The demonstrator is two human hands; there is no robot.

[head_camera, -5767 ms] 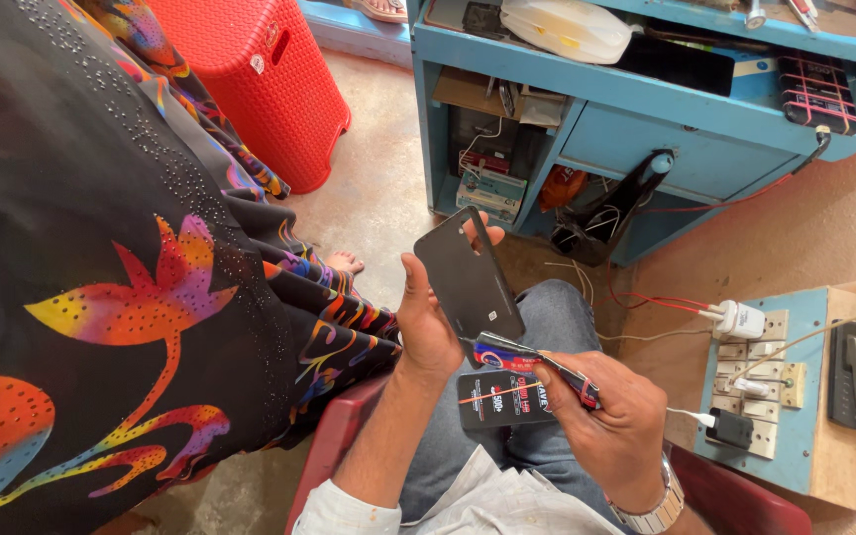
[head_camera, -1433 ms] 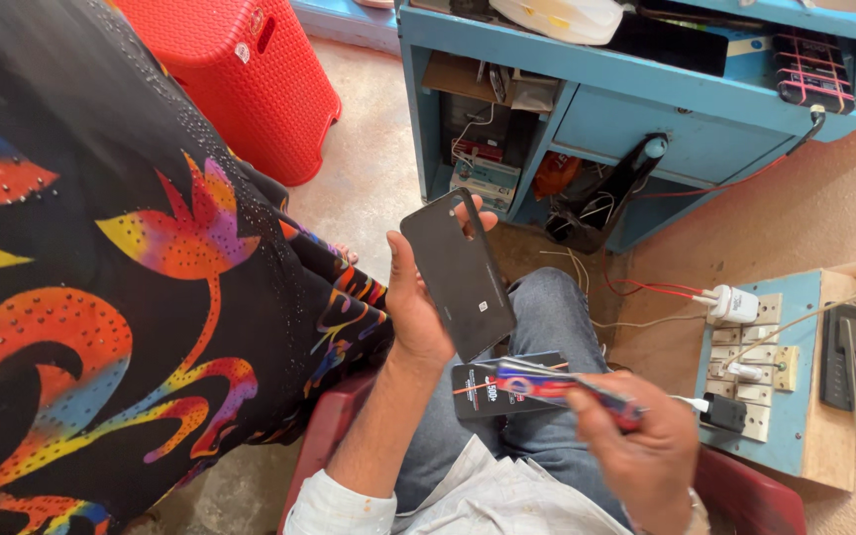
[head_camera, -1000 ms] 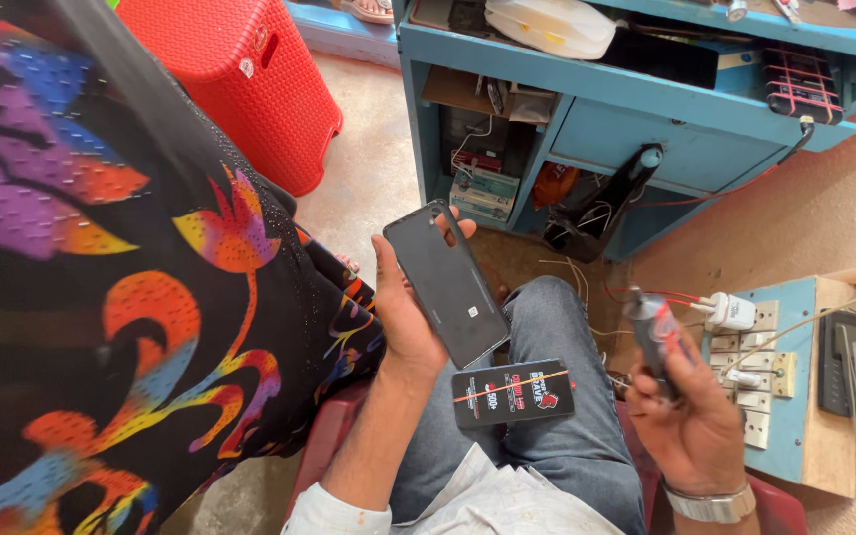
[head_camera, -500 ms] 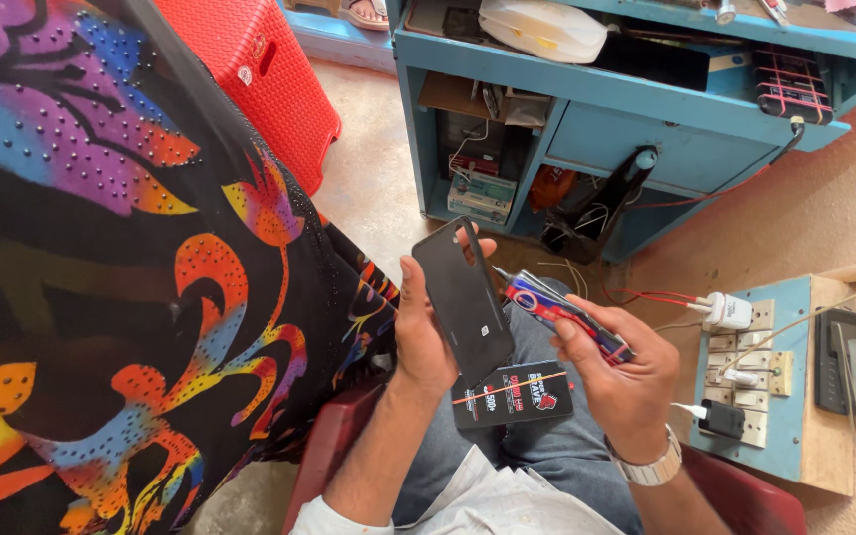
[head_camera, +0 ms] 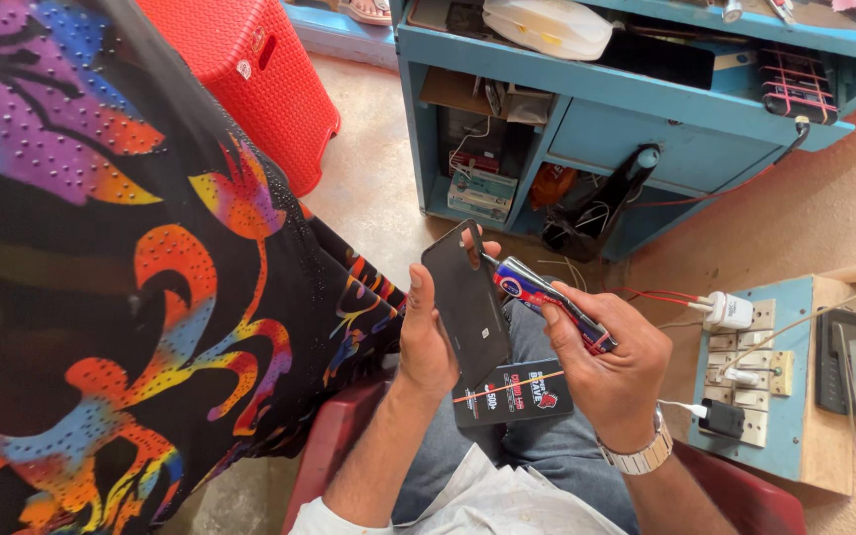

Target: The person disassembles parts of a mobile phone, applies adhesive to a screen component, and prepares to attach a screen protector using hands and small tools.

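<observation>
Seated, phone work in my lap. My left hand [head_camera: 428,337] is wrapped around a black smartphone [head_camera: 465,305], thumb along the near edge and fingertips showing past the top, the slab held upright and tilted a little away from me. My right hand [head_camera: 611,362] is closed on a red-and-blue tool [head_camera: 545,299] — handle across the palm, fingers curled over it — with the dark tip laid against the phone's upper right edge.

Step in hand, as I judge it: working the tip into the seam at that top corner to start lifting a panel. Whether the tip has entered the gap I cannot tell; it is too small to see.

A flat dark packet [head_camera: 514,393] with red print rests on my thigh, just below the phone.

Next move calls for a steady left grip and light leverage — too steep an angle could slip off the edge or crack the panel. Blue workbench [head_camera: 626,94] ahead, switch board [head_camera: 750,372] to my right.
</observation>
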